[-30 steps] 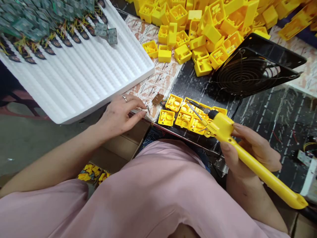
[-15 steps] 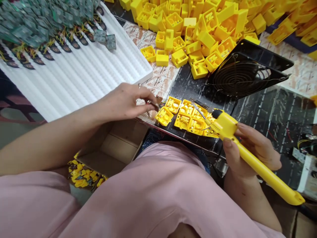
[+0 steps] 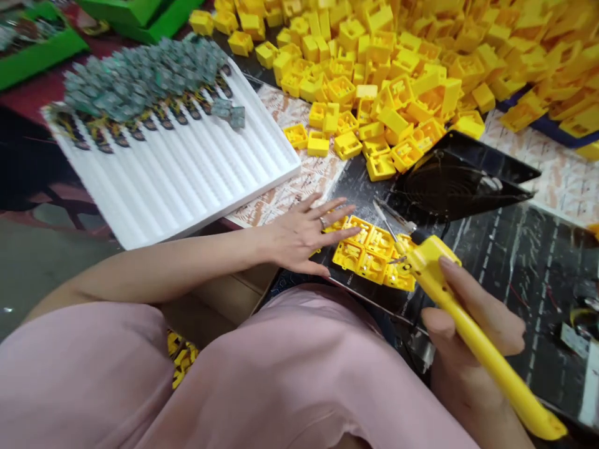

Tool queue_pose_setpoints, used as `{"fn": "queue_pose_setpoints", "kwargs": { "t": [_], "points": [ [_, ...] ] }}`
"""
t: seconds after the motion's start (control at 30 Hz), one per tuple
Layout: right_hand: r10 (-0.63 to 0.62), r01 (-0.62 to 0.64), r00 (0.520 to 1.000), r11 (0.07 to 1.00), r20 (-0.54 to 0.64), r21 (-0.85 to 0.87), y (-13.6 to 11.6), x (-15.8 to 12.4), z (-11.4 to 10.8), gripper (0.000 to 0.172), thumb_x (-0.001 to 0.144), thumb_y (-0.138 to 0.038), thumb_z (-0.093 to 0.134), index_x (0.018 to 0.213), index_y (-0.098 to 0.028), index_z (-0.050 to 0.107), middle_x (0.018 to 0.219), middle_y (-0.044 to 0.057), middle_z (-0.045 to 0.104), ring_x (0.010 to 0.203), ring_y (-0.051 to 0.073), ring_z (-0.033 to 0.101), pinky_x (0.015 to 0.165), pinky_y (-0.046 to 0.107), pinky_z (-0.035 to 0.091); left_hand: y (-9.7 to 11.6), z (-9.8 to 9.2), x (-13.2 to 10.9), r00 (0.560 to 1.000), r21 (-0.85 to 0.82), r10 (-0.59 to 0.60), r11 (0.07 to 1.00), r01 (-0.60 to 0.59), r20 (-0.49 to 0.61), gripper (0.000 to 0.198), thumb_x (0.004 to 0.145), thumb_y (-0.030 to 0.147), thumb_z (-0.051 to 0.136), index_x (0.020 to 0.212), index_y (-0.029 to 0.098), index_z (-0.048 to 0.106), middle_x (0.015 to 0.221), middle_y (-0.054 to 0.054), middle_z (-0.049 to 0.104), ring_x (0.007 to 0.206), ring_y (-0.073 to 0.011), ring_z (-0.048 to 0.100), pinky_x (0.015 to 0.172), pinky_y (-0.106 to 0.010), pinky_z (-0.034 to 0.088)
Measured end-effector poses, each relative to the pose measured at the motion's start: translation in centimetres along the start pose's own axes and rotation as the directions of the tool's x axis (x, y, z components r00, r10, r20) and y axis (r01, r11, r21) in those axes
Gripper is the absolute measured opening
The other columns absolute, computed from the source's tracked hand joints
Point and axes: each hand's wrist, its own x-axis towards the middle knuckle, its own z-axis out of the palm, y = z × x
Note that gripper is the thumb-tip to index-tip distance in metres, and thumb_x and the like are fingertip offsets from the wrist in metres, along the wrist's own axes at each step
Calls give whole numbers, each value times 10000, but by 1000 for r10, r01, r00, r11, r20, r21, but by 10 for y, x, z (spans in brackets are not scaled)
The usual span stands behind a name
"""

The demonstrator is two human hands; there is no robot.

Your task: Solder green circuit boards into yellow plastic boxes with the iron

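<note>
My right hand (image 3: 482,315) grips the yellow handle of a soldering iron (image 3: 449,284), its thin metal tip pointing up and left over a block of small yellow plastic housings (image 3: 373,267). The housings lie open side up in two rows near the table's front edge, with small metal parts inside. My left hand (image 3: 304,237) is palm down with its fingers spread, over the left end of these rows. It covers the leftmost housings in part, and I see nothing held in it.
A white ribbed foam tray (image 3: 196,187) at left bears grey-green pieces (image 3: 140,81) with wired round parts. Loose yellow housings (image 3: 346,90) are heaped at the back. A black fan (image 3: 449,181) stands right of centre. Green trays (image 3: 42,53) are at upper left, a cardboard box (image 3: 224,299) below the table edge.
My left hand has gone from pinched fingers beside the leftmost housings to spread fingers over them. The camera view has shifted, showing more of the back. My right hand still holds the soldering iron.
</note>
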Motion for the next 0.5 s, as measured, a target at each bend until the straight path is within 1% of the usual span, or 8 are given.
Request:
{"fn": "queue_pose_setpoints", "kwargs": {
  "t": [0.1, 0.2, 0.27, 0.3, 0.37, 0.4, 0.47, 0.5],
  "points": [
    [-199, 206, 977, 974, 80, -93, 7, 11, 0, 637, 972, -324, 774, 1569, -305, 556, 887, 4, 817, 692, 202, 784, 609, 263, 620, 7, 10, 23, 995, 20, 65, 998, -66, 76, 953, 919, 797, 606, 1661, 230, 416, 1760, -200, 311, 1642, -435, 267, 1318, -649, 191],
    [-286, 318, 932, 940, 223, -121, 22, 18, 0, 648, 1071, -328, 617, 1673, -280, 379, 722, -28, 768, 486, 162, 690, 455, 247, 525, 11, 11, 41, 994, 38, 48, 998, -52, 96, 1003, 924, 807, 580, 1675, 172, 385, 1746, -231, 325, 1610, -455, 329, 1244, -640, 346],
    [-322, 380, 895, 913, 310, -150, 35, 18, -1, 518, 1090, -285, 554, 1603, -326, 495, 629, -64, 706, 365, 148, 584, 343, 272, 404, 14, 13, 45, 995, 63, 53, 996, -58, 88, 911, 972, 716, 574, 1657, 137, 415, 1705, -239, 403, 1552, -433, 433, 1173, -602, 442],
    [-345, 411, 874, 901, 341, -141, 41, 16, 0, 424, 1081, -273, 560, 1497, -346, 601, 634, -63, 702, 379, 156, 593, 344, 279, 400, 16, 14, 45, 994, 79, 63, 994, -69, 85, 847, 992, 655, 582, 1637, 123, 448, 1676, -242, 447, 1512, -418, 486, 1135, -577, 478],
    [-394, 451, 831, 890, 393, -62, 54, 11, 2, 211, 1046, -339, 621, 1232, -324, 720, 724, -24, 741, 549, 209, 712, 470, 301, 540, 18, 14, 40, 995, 102, 77, 991, -83, 61, 780, 992, 589, 616, 1590, 99, 515, 1624, -261, 508, 1446, -409, 551, 1101, -564, 505],
    [-401, 447, 817, 895, 413, -15, 58, 9, 4, 180, 1022, -407, 658, 1155, -305, 724, 789, 4, 763, 671, 249, 761, 588, 350, 620, 17, 12, 36, 995, 98, 86, 991, -90, 39, 801, 979, 614, 626, 1579, 93, 528, 1613, -271, 518, 1440, -413, 555, 1116, -577, 497],
    [-387, 409, 811, 911, 439, 49, 64, 5, 10, 302, 973, -526, 702, 1147, -279, 711, 854, 44, 775, 794, 310, 783, 753, 466, 676, 8, 0, 27, 997, 70, 80, 994, -79, -10, 867, 952, 690, 625, 1565, 83, 539, 1608, -277, 519, 1456, -413, 539, 1183, -600, 453],
    [-369, 386, 813, 921, 451, 57, 66, 4, 13, 349, 962, -536, 710, 1189, -271, 699, 878, 56, 780, 822, 325, 785, 791, 505, 681, -2, -11, 22, 999, 64, 24, 998, -22, -25, 826, 957, 674, 623, 1538, 90, 570, 1605, -261, 530, 1458, -396, 540, 1209, -585, 439]
  ]
}}
